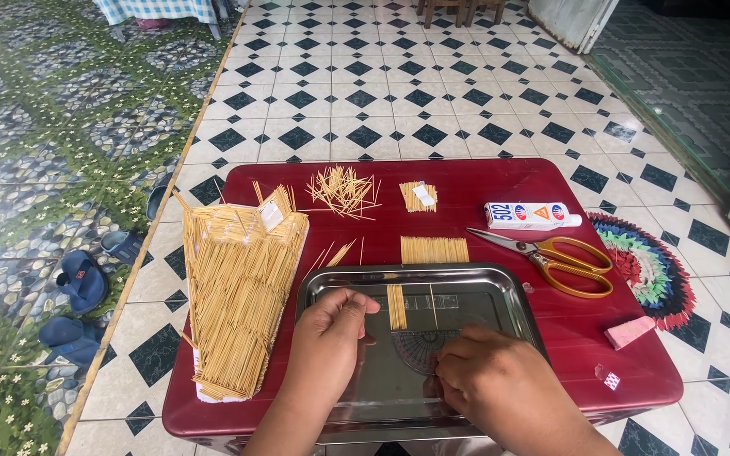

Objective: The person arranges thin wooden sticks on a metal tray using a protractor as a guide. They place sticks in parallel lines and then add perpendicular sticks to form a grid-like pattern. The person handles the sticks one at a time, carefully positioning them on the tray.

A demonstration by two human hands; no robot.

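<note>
While both hands work inside the steel tray [509, 291], the left hand [331, 333] pinches the lower end of a small row of toothpicks [396, 306] glued side by side, thumb and fingers narrowly closed on it. Just right of that grip, the right hand [487, 371] presses fingertips on a clear protractor [420, 346]; cannot tell if it holds anything. Beyond lie another toothpick strip [434, 250], scissors [563, 257], glue tube [530, 215]; left, a toothpick roof model [238, 295], all on a red table [635, 371].
</note>
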